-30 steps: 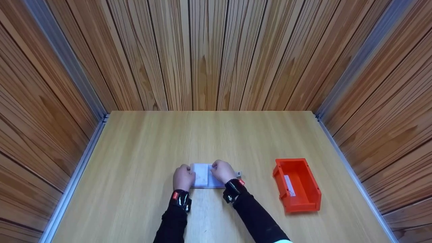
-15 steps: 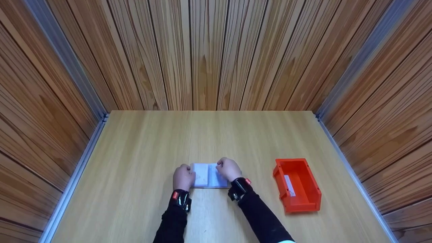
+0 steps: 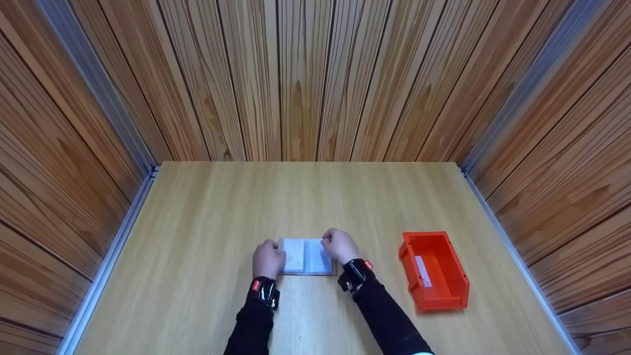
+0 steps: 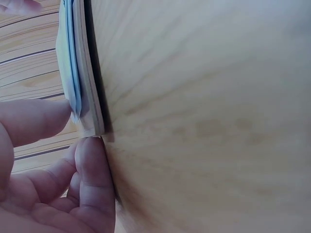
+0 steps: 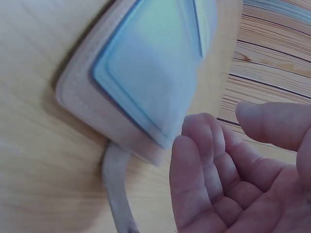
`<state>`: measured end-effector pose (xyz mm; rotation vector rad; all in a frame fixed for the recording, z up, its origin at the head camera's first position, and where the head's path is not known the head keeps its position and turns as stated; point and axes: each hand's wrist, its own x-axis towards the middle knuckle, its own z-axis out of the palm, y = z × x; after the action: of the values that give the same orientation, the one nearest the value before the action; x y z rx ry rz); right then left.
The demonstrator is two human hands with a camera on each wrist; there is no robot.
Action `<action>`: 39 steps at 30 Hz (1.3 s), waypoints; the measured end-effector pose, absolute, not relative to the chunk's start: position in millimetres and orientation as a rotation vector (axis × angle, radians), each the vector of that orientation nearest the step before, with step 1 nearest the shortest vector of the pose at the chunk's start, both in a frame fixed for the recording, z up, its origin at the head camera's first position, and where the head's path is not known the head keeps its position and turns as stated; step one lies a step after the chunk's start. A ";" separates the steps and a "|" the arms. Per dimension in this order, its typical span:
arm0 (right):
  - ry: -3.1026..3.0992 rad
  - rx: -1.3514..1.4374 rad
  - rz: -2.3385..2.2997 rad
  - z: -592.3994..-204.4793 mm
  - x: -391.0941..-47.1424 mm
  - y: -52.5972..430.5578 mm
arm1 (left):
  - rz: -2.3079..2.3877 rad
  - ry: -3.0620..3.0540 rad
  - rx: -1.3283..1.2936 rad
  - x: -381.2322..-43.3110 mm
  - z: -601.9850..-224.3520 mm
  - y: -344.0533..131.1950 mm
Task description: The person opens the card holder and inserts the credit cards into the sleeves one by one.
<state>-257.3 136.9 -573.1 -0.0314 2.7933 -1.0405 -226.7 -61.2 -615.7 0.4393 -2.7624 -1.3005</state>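
Note:
A pale card wallet lies spread flat on the table, with bluish plastic sleeves over a beige stitched cover. A thin strap sticks out from under its edge in the right wrist view. My left hand pinches the wallet's left end, its thumb on the sleeves and a finger at the cover's edge. Beside the wallet's far right corner is my right hand, its fingers loosely bent and its thumb apart, with nothing between them.
An orange plastic bin with a white label stands on the wooden table to the right of my right arm. Wood-plank walls and metal rails border the table at the back and sides.
My right hand has shifted right and slightly away from me, from over the wallet's right half to its corner, uncovering more of the sleeves. My left hand stays in place.

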 end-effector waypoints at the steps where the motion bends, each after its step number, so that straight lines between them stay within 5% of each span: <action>1: 2.801 -0.037 -1.038 -571.7 -257.4 138.7 | -1.297 -2.764 0.439 -226.6 -615.6 -61.1; 39: 2.928 -0.037 -1.067 -515.5 -257.1 229.0 | -1.229 -2.755 0.411 -226.0 -616.5 -61.2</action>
<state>-257.1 229.0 -515.5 -0.0374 2.9277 -1.0665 -226.0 -61.2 -616.5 0.4105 -2.7548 -1.2295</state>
